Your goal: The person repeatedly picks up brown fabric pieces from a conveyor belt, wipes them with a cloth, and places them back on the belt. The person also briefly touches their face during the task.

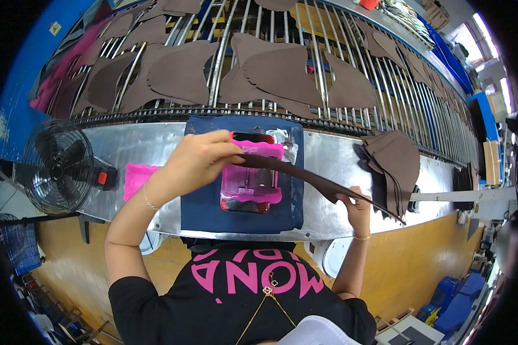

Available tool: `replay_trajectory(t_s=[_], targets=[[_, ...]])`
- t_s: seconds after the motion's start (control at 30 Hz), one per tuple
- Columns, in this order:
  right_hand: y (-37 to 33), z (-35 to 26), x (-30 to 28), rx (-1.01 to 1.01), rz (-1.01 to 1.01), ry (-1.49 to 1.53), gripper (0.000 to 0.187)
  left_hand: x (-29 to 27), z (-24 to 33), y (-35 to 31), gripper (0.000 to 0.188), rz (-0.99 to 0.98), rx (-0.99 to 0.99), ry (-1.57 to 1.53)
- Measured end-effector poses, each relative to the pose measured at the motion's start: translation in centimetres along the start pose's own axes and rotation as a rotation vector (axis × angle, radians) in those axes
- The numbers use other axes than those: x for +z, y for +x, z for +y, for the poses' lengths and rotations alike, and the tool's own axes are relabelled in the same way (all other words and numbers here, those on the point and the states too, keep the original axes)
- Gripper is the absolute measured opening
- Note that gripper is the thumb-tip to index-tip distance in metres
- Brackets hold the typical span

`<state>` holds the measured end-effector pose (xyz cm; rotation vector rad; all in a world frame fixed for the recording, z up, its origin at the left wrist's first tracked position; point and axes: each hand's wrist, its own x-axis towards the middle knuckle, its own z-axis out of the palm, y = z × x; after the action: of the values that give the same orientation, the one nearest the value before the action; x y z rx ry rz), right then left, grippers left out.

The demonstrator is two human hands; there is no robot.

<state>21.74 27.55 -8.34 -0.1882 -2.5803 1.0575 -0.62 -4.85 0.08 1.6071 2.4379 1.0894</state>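
Note:
My left hand [207, 152] pinches one end of a flat brown leather-like piece [296, 171]. My right hand [355, 210] grips its lower edge toward the other end, so the piece hangs tilted between them, sloping down to the right. Beneath its left part sits a small pink-topped device [250, 192] with red and black edging, partly covered by the piece. The device rests on a dark blue mat [204, 210]. Just beyond my right hand, a fanned pile of similar brown pieces [394, 158] lies on the metal table.
Across the far side runs a rack of metal rods [214, 75] with several brown cut pieces [282, 69] laid on it. A black fan [57, 167] stands at the left of the metal table [328, 152]. Pink material [138, 179] lies left of the mat.

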Motion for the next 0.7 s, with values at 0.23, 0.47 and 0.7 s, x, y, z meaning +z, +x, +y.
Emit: replay_trajectory(t_s=[0.23, 0.47, 0.7], targets=[[-2.8, 3.9, -9.4, 0.293, 0.266, 0.471, 0.016, 4.5, 2.5, 5.7, 0.015, -0.151, 0.184, 0.064], [8.2, 7.8, -14.8, 0.399, 0.445, 0.395, 0.031, 1.6, 3.4, 7.2, 0.031, 0.017, -0.042, -0.051], [20.3, 19.8, -14.4, 0.562, 0.303, 0.243, 0.034, -1.5, 0.5, 2.0, 0.033, 0.123, -0.409, -0.043]])
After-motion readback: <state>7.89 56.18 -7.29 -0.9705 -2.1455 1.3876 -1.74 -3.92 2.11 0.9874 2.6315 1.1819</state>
